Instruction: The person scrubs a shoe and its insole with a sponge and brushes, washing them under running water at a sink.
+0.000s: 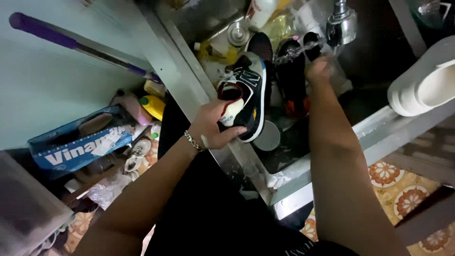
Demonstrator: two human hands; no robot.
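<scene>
Nearest, black clothing and two bare forearms reaching out over a steel sink (pixel 379 135), with patterned floor tiles (pixel 403 199) showing below on the right

Left hand (pixel 215 127), a chain bracelet (pixel 193 141) at the wrist, wrapped round the heel end of a dark sneaker (pixel 251 92): fingers (pixel 232 134) curled under the white sole, thumb over the red-lined collar. Held at the sink's near rim and tilted toe-away, seemingly so the opening faces up and any runoff drops into the basin rather than onto the floor

Right hand (pixel 318 70) stretched further in, up under the tap (pixel 342 23), with water (pixel 291 54) splashing across it; blurred and wet, so cannot tell whether those fingers are open or closed on anything. Placed there, by the look of it, to catch or steer the stream

Between the two hands, a second dark shoe (pixel 291 80) with an orange patch, lying in the basin close under the water. A round grey lid or dish (pixel 268 137) just below the held sneaker

Further back in the sink, a white bottle (pixel 260 12), a round metal piece (pixel 238 33) and yellowish wet clutter, crowded together

Off to the left, a blue carton (pixel 78 144) beside a yellow bottle with a green cap (pixel 154 105), plus a purple-handled pole (pixel 71 42) leaning across the pale wall. Far right, a stack of white bowls (pixel 422 85) resting on the bench edge
</scene>
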